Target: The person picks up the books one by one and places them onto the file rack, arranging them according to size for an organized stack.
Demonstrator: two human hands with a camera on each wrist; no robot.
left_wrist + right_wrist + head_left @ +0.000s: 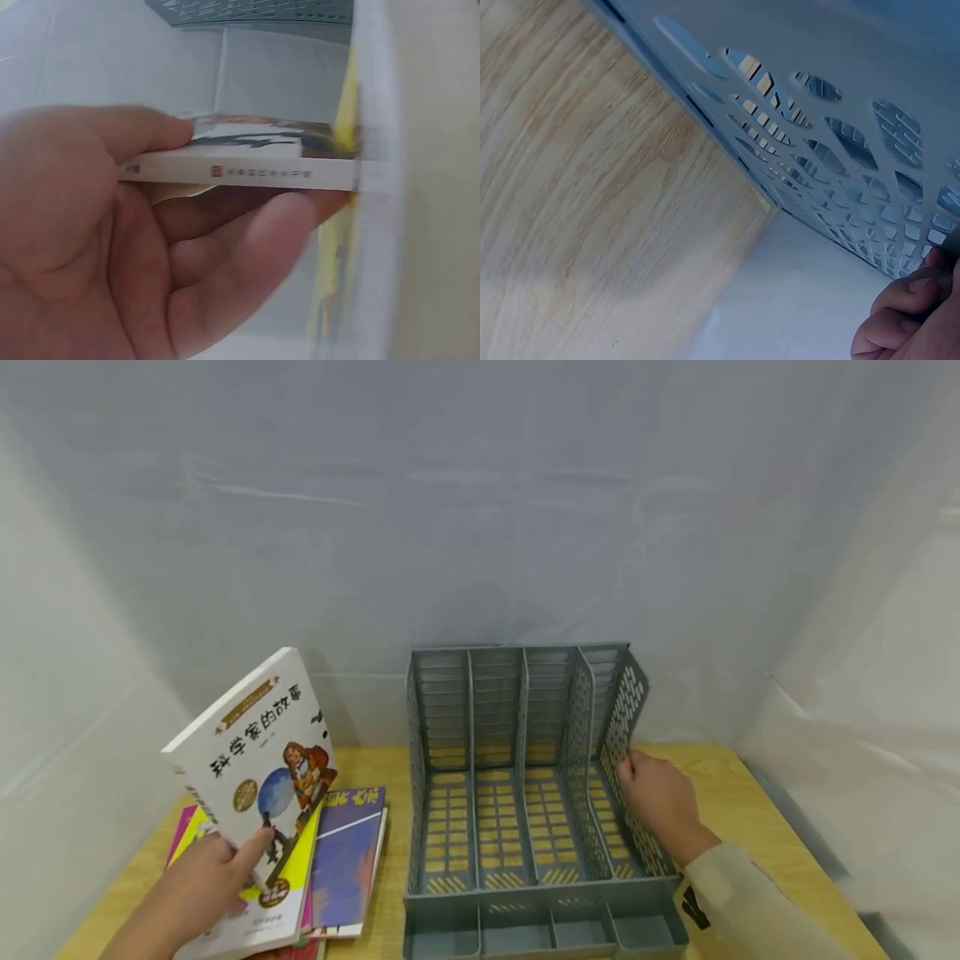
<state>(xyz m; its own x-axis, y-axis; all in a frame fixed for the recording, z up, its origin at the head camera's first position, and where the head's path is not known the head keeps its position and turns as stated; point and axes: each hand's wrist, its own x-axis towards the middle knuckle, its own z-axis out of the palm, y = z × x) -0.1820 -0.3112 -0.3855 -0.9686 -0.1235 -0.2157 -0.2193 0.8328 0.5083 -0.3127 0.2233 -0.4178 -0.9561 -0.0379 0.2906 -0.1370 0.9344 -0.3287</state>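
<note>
My left hand grips a white paperback book with a cartoon cover, thumb on the front and fingers behind it. The book is tilted above a pile of books. In the left wrist view its white spine lies between thumb and fingers. My right hand grips the right side wall of a grey plastic file rack. The right wrist view shows curled fingers at the edge of the perforated wall. The rack's upright slots hold nothing that I can see.
Under the held book lie a yellow-and-white book and a purple book, with others partly hidden. Shallow trays run along the rack's front. A small black object lies by its right corner. White sheeting surrounds the wooden table.
</note>
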